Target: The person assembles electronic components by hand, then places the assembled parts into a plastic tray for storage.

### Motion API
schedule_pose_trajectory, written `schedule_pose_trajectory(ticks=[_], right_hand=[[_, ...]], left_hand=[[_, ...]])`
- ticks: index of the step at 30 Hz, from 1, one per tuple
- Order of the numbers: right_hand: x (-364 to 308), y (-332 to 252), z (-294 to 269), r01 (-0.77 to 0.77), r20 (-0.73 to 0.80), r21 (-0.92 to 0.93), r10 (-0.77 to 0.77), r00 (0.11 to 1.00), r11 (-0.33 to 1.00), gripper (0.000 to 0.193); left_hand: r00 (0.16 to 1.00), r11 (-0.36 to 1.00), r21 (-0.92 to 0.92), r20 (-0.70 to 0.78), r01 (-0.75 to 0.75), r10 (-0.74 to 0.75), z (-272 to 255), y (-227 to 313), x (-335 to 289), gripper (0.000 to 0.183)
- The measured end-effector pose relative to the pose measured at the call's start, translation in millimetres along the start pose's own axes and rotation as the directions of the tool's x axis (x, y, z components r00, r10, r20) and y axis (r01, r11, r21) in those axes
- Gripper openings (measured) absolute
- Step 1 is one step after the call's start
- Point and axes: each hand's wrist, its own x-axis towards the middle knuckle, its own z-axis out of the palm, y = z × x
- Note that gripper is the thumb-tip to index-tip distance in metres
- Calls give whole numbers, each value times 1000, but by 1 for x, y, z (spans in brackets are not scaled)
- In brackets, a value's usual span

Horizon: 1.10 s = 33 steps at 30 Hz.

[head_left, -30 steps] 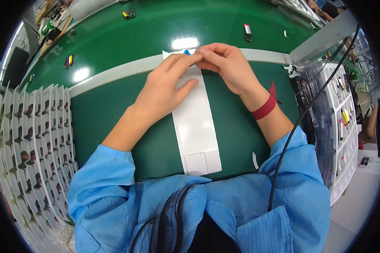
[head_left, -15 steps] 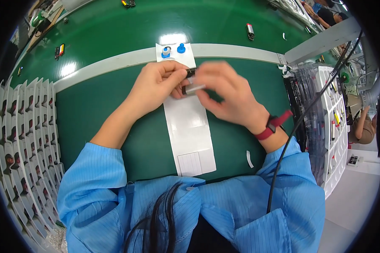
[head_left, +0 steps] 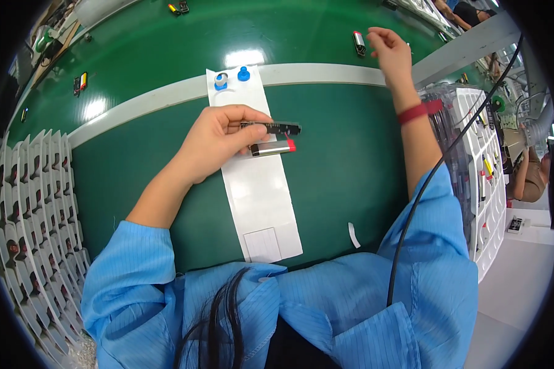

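A green table (head_left: pixel 351 154) carries a long, glossy white strip (head_left: pixel 258 197) running from 11 to 6 o'clock. The worker's left hand (head_left: pixel 215 144) is at 11 o'clock, the right hand (head_left: pixel 395 60) at 1, its fingers curled and slightly apart. The left fingers clamp a narrow black circuit board (head_left: pixel 284 128) at 12; a red-ended silver cell (head_left: pixel 269 148) sits on its 6 o'clock side.

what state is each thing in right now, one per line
left hand, closed on the circuit board
right hand, raised, half open, beside the far battery
circuit board, held, right end exposed
silver battery, red end facing right
far battery, lying on the green bench
white strip, laid lengthwise
right blue peg, upright
wristband, worn on the right wrist
paper scrap, lying loose, curved
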Motion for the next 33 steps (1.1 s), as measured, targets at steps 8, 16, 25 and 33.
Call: schedule_pose_trajectory(ticks=[8,16,25,33], right_hand=[[44,44,-5,-159,-150,-594,86,985,789,31],[42,57,-3,-120,-121,-719,47,992,685,34],[67,76,-18,-206,-25,-710,268,963,674,24],[43,25,-5,367,46,-724,-490,870,584,27]], left_hand=[[999,999,-30,-48,19,-20,-2,-4,-2,18],[1000,1000,-4,-21,-20,20,-3,-7,-1,18],[986,987,46,-58,-155,158,-11,-18,5,24],[980,984,-6,-92,-179,178,-10,-25,6,22]])
